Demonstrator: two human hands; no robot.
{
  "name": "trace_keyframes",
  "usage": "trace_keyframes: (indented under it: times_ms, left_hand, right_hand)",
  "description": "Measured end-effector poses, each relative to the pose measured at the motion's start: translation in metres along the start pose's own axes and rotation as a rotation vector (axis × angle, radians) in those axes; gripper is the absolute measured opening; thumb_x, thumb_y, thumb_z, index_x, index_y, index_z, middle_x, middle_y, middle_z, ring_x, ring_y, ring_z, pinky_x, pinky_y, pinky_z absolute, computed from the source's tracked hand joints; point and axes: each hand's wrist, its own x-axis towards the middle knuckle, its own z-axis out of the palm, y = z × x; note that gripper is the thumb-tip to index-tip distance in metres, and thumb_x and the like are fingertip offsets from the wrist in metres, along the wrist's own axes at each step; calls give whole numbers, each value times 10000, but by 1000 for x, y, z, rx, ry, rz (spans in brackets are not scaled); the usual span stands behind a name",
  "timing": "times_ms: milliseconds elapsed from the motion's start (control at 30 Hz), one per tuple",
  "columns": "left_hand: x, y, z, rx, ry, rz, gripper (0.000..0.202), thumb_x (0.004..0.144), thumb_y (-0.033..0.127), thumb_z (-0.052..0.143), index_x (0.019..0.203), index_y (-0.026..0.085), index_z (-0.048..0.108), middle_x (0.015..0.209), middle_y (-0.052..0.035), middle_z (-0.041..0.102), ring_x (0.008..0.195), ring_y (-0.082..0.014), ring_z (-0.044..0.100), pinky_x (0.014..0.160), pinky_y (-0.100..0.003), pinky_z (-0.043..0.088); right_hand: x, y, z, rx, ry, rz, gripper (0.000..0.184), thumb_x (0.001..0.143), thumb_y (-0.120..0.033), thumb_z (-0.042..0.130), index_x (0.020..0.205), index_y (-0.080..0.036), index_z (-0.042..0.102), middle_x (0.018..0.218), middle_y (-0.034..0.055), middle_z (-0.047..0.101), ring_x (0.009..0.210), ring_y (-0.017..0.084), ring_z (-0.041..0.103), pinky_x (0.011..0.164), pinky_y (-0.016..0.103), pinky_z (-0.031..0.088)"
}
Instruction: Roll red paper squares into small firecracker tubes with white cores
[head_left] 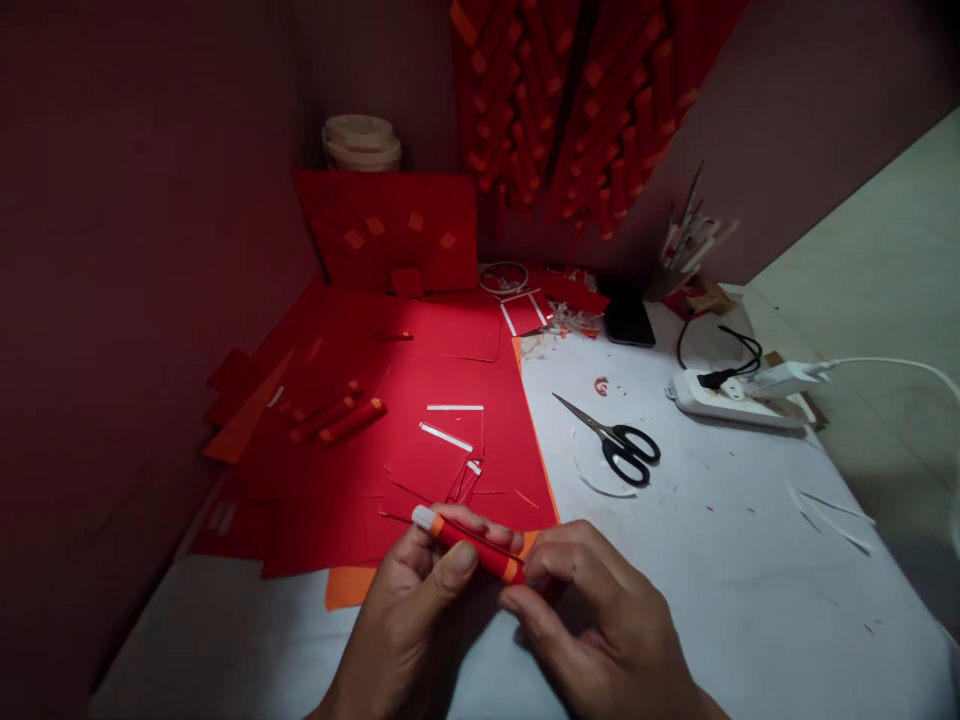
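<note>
A red paper tube [474, 548] with orange bands lies slanted across both hands, low in the middle of the view. A white round-ended piece [424, 517] sticks out of its left end. My left hand [405, 610] is closed around it, thumb on top and fingers behind. With thumb and fingertips, my right hand [607, 615] pinches the tube's right end, which is partly hidden. A thin red strip runs along the tube's far side. Just beyond lie red paper pieces [439, 462] edged with white tape strips.
Red sheets [345, 540] cover the table's left side, with finished-looking red tubes [352, 420] on them. Black-handled scissors [630, 452], a phone [628, 315] and a white power strip [739, 400] lie to the right. Hanging tube clusters [570, 110] and a pen holder [667, 280] are behind.
</note>
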Motion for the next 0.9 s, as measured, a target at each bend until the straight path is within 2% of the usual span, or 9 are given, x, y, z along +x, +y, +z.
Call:
trace_keyframes:
  times_ms: [133,333,467,633,800,900]
  left_hand:
    - [1,-1,3,-22,2,-4,107,805,224,789,883,185,727,912,-74,780,879,-203,725,846,-309,555]
    - [3,-3,6,22,26,22,100,824,221,764,903,169,733,929,-90,774,843,-215,721,842,-346,558]
    - [4,-5,5,34,45,23,136,813,230,773,924,163,730,931,-88,767,857,-221,715,836,-342,553]
    - [3,-7,6,53,47,27,174,818,251,772,957,159,722,947,-94,770,890,-214,716,864,-328,544]
    - [2,-8,3,207,105,98,150,852,280,740,970,196,700,1012,-78,770,952,-199,704,864,-288,534]
    - [2,-9,1,341,126,144,157,866,304,721,992,215,695,1036,-61,761,998,-205,690,891,-285,521]
  right_hand:
    - [0,1,1,-2,33,-69,149,876,-97,643,975,-207,625,871,38,666,773,162,688,677,264,599]
    - [-4,4,2,-44,54,-53,209,890,-116,653,1085,-185,624,957,60,693,750,138,707,636,193,606]
    - [-3,4,5,-86,60,-45,159,897,-111,632,1040,-179,626,910,55,690,743,141,711,636,189,607]
    - [-3,4,7,-199,82,-119,158,894,-87,597,1026,-173,602,860,60,685,716,165,696,634,253,611]
    - [-4,7,6,-279,75,-175,142,901,-108,615,1035,-157,616,857,94,685,744,204,688,615,303,610]
    - [-4,5,6,-284,140,-228,191,913,-116,596,1097,-143,637,856,103,689,709,201,673,579,306,602]
